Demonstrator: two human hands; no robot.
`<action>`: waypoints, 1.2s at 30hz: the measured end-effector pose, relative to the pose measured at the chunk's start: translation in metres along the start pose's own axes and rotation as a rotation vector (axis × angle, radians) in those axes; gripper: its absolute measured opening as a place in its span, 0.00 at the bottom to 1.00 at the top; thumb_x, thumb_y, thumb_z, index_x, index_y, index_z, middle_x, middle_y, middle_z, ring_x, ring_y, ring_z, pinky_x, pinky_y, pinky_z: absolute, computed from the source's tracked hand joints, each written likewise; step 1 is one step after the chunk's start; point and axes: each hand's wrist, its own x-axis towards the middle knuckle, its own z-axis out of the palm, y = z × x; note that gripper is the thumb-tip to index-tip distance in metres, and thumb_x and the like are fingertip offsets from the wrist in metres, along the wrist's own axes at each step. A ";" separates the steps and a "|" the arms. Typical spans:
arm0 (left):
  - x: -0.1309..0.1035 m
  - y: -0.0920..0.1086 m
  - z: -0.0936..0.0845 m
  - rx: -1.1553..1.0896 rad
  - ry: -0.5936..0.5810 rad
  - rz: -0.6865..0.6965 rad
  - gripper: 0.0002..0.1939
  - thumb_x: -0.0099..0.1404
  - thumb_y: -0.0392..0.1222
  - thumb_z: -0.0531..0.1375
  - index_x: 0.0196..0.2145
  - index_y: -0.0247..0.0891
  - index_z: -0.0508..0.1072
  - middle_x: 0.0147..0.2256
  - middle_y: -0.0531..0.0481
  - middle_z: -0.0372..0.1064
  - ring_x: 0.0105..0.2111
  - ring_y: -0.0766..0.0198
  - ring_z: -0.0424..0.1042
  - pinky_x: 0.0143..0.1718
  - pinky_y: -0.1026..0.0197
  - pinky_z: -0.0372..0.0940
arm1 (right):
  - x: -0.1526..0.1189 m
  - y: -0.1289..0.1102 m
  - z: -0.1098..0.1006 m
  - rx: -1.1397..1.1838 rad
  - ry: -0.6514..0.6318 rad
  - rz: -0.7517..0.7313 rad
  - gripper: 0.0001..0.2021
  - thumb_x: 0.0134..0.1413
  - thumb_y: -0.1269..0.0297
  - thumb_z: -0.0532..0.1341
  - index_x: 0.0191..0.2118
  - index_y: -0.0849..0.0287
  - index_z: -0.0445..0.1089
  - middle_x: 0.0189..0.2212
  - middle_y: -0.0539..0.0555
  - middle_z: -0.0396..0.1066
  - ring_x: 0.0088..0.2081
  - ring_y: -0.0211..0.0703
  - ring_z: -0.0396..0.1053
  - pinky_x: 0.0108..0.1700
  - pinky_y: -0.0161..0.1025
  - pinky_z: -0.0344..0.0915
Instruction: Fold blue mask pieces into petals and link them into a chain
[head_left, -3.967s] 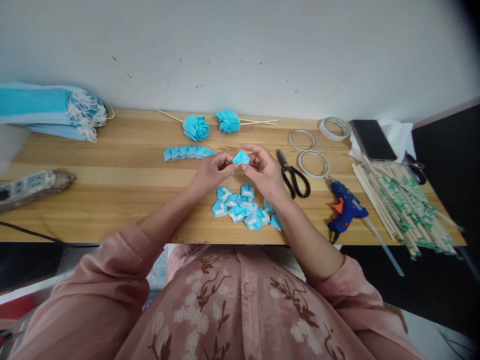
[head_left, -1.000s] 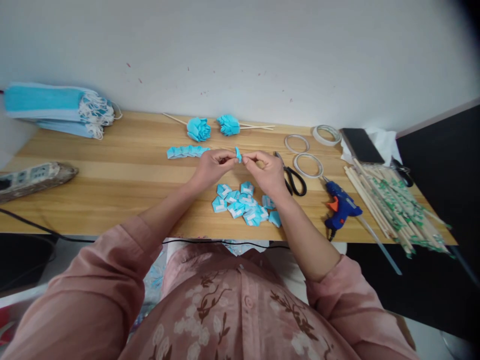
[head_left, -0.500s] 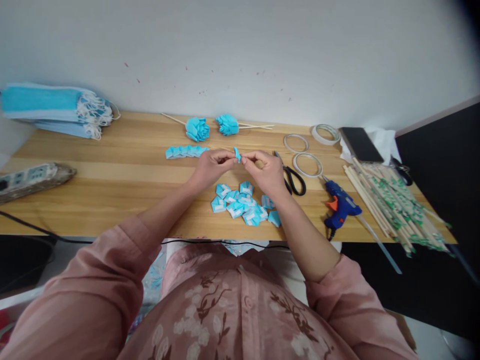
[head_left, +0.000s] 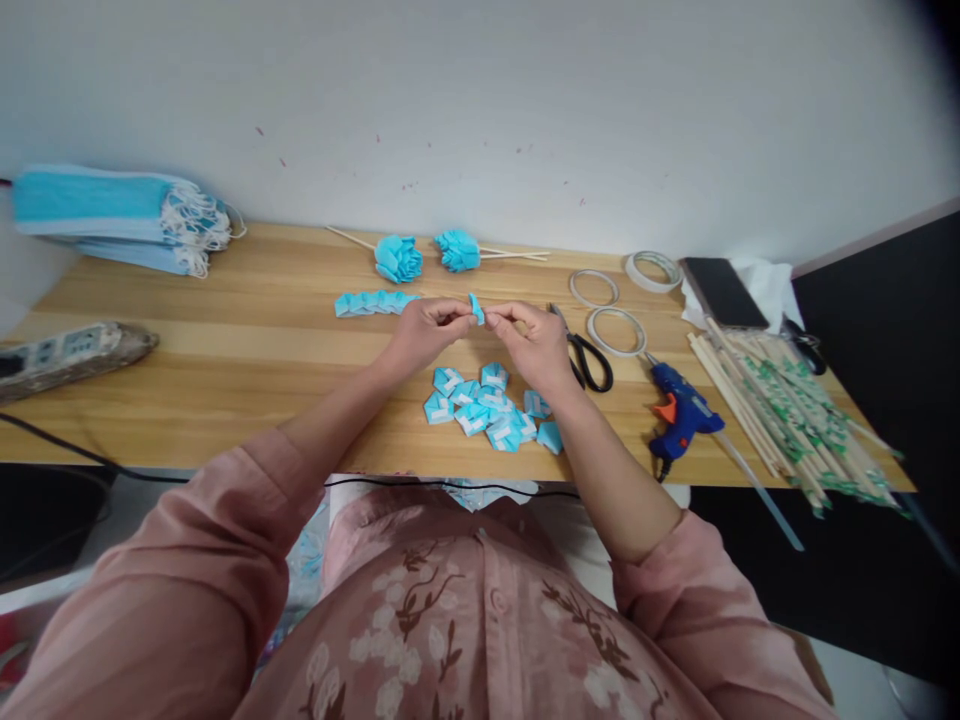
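Between my two hands a small blue folded piece point(head_left: 476, 309) is held above the wooden table point(head_left: 247, 370). My left hand point(head_left: 429, 330) pinches its left side. The fingertips of my right hand point(head_left: 531, 338) are closed at its right side. Below them lies a cluster of blue folded pieces with white strips point(head_left: 491, 405). A row of overlapping blue pieces point(head_left: 373, 303) extends left from behind my left hand. Two blue flowers point(head_left: 398, 259) point(head_left: 457, 250) on thin sticks lie at the back.
Black scissors point(head_left: 592, 362), tape rolls point(head_left: 616, 331), a blue glue gun point(head_left: 681, 412), a phone point(head_left: 724, 292) and wrapped sticks point(head_left: 802, 420) lie on the right. Blue masks point(head_left: 97, 205) and a power strip point(head_left: 71, 355) are on the left. A black cable point(head_left: 300, 482) crosses the front edge.
The view has shifted very slightly. My right fingertips have moved a little apart from my left ones around the small blue piece.
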 end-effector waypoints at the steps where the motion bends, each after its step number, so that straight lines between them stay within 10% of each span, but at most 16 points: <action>1: 0.000 0.000 0.000 0.000 0.000 0.002 0.09 0.58 0.43 0.62 0.24 0.36 0.74 0.20 0.56 0.62 0.22 0.71 0.57 0.26 0.66 0.54 | 0.000 0.000 0.000 -0.009 -0.001 -0.012 0.09 0.61 0.62 0.62 0.36 0.55 0.80 0.35 0.50 0.81 0.38 0.44 0.76 0.43 0.40 0.69; 36: 0.002 -0.005 0.000 0.013 -0.019 0.043 0.10 0.58 0.45 0.62 0.24 0.36 0.75 0.19 0.57 0.58 0.22 0.71 0.53 0.24 0.65 0.48 | 0.002 0.005 -0.002 -0.120 -0.019 -0.116 0.09 0.60 0.63 0.60 0.34 0.55 0.79 0.29 0.50 0.78 0.33 0.42 0.73 0.40 0.40 0.66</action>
